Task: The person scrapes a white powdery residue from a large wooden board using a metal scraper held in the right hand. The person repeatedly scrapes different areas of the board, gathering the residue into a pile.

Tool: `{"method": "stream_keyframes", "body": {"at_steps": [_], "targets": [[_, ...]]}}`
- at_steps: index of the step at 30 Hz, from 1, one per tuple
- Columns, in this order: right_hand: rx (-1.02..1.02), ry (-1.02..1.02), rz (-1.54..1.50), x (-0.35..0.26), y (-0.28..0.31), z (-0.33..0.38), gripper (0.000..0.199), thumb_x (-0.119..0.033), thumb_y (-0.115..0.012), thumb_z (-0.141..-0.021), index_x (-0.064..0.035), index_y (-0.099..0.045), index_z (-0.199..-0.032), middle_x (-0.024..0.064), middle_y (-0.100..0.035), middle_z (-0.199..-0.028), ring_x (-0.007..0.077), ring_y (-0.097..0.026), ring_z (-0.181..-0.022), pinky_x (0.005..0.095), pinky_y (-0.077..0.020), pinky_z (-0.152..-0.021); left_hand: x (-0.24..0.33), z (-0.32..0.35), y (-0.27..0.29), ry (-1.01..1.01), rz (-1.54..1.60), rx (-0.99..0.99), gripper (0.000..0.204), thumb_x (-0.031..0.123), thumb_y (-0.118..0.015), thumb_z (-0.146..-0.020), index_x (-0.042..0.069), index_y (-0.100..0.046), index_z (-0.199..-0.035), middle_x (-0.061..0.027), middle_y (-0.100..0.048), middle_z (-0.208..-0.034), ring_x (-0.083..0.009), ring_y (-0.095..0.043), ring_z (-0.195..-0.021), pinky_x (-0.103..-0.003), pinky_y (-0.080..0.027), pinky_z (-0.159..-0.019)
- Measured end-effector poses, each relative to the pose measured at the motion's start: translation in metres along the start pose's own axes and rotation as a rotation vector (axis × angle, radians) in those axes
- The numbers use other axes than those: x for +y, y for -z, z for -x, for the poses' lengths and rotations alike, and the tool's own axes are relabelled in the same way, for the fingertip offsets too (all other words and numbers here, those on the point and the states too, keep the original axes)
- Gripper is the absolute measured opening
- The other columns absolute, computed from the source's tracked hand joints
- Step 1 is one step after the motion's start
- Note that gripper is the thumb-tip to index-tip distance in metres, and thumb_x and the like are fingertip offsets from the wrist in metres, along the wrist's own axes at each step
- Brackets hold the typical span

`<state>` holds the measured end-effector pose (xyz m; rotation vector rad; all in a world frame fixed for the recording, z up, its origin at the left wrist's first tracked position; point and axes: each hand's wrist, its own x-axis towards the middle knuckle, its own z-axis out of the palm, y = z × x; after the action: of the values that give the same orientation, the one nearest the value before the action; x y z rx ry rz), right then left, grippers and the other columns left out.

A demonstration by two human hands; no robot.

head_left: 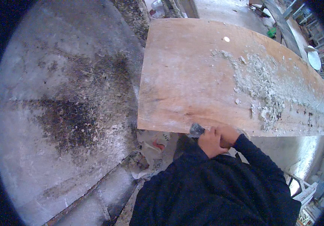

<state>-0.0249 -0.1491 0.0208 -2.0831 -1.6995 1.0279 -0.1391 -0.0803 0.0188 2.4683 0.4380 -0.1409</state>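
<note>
My left hand (pixel 209 144) and my right hand (pixel 227 135) are closed together at the near edge of a wooden board (pixel 184 67). A small dark grey rounded piece (pixel 197 129) sticks out past the left hand's fingers, over the board's edge; its kind cannot be made out. The right hand's fingers overlap the left hand, and whatever they grip is hidden. Pale grey-white crumbly scraps (pixel 261 77) lie heaped and scattered over the board's right part. A small white disc (pixel 226 39) rests near its far edge.
To the left spreads a large grey surface (pixel 30 150) with dark, crusty stains. A crumpled printed bag (pixel 152 145) sits below the board's left corner. Beyond the board's right end are a white round item (pixel 314 60) and a green object (pixel 271 32). Clutter lines the right side.
</note>
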Motion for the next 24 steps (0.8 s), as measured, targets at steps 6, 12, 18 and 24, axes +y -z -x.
{"method": "stream_keyframes", "body": {"at_steps": [6, 12, 18, 24], "targets": [[-0.011, 0.083, -0.023, -0.005, -0.003, -0.017, 0.020, -0.021, -0.060, -0.061, -0.0058, -0.059, -0.074, 0.0158, -0.059, -0.072, 0.0353, -0.056, -0.068, 0.0436, -0.0442, -0.058, -0.012, 0.000, -0.005, 0.055, -0.063, -0.018, 0.079, 0.051, -0.074, -0.045, 0.005, -0.048, -0.103, -0.0139, -0.050, -0.101, -0.0304, -0.052, -0.090, -0.038, -0.048, -0.070], [0.097, 0.077, -0.048, -0.012, -0.020, -0.040, 0.018, -0.020, -0.060, -0.063, -0.0070, -0.060, -0.076, 0.0149, -0.059, -0.074, 0.0343, -0.056, -0.072, 0.0417, -0.0443, -0.061, -0.037, 0.010, 0.015, 0.016, -0.026, 0.093, 0.083, 0.048, -0.075, -0.043, 0.005, -0.044, -0.107, -0.0131, -0.050, -0.099, -0.0304, -0.051, -0.088, -0.040, -0.046, -0.069], [0.176, 0.209, -0.149, -0.032, -0.003, -0.047, 0.020, -0.020, -0.060, -0.064, -0.0069, -0.059, -0.079, 0.0152, -0.060, -0.077, 0.0344, -0.056, -0.072, 0.0419, -0.0443, -0.061, -0.036, 0.013, 0.016, 0.138, -0.026, 0.013, 0.088, 0.045, -0.076, -0.043, 0.005, -0.041, -0.113, -0.0130, -0.047, -0.108, -0.0311, -0.049, -0.094, -0.040, -0.044, -0.078], [0.250, 0.054, -0.265, -0.027, -0.043, -0.082, 0.028, -0.028, -0.060, -0.067, -0.0101, -0.059, -0.089, 0.0163, -0.061, -0.076, 0.0355, -0.057, -0.067, 0.0436, -0.0461, -0.059, -0.075, 0.020, 0.047, -0.002, 0.033, 0.204, 0.090, 0.035, -0.076, -0.048, 0.009, -0.035, -0.124, -0.0136, -0.038, -0.122, -0.0333, -0.041, -0.108, -0.040, -0.041, -0.085]]}}
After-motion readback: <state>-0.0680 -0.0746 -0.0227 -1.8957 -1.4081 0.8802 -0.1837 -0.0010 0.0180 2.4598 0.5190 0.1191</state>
